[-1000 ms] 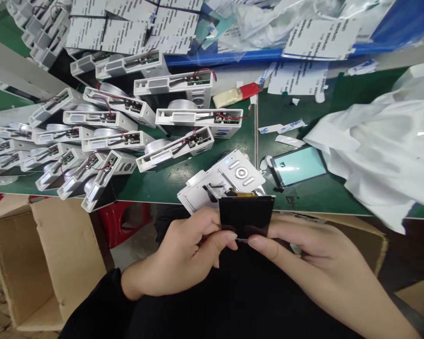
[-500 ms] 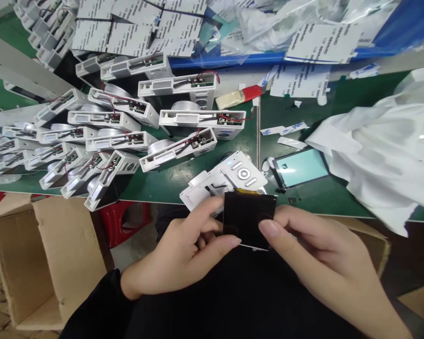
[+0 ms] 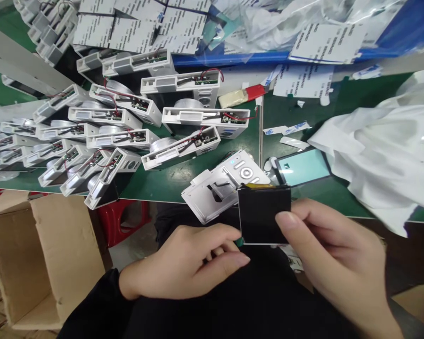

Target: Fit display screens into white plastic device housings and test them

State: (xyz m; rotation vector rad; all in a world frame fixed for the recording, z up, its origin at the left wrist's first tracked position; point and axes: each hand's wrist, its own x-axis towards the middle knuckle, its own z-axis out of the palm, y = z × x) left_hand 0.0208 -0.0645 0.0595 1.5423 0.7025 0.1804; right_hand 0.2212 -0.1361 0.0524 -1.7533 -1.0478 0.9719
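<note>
A small black display screen (image 3: 265, 214) with a yellow flex ribbon along its top edge is held up in front of me. My right hand (image 3: 325, 249) grips its right side, thumb on the dark face and fingers behind. Beside the lower left corner is my left hand (image 3: 194, 259), its fingers loosely bent and its thumb apart from the index finger. A bit of green shows at those fingertips; I cannot tell what it is. Just behind the screen, a silver camera casing (image 3: 222, 183) with round and oblong buttons lies tilted over the table edge.
Several white camera bodies (image 3: 187, 146) with exposed wires stand at left on the green table (image 3: 169, 181). A brush (image 3: 240, 95), a pale-green panel (image 3: 305, 167) and white sheeting (image 3: 378, 141) lie further right. Below left is a cardboard box (image 3: 67, 254) by a red stool (image 3: 122, 221).
The screen has shifted right and slightly up in my right hand. My left thumb has come off its face, and more of the silver casing now shows.
</note>
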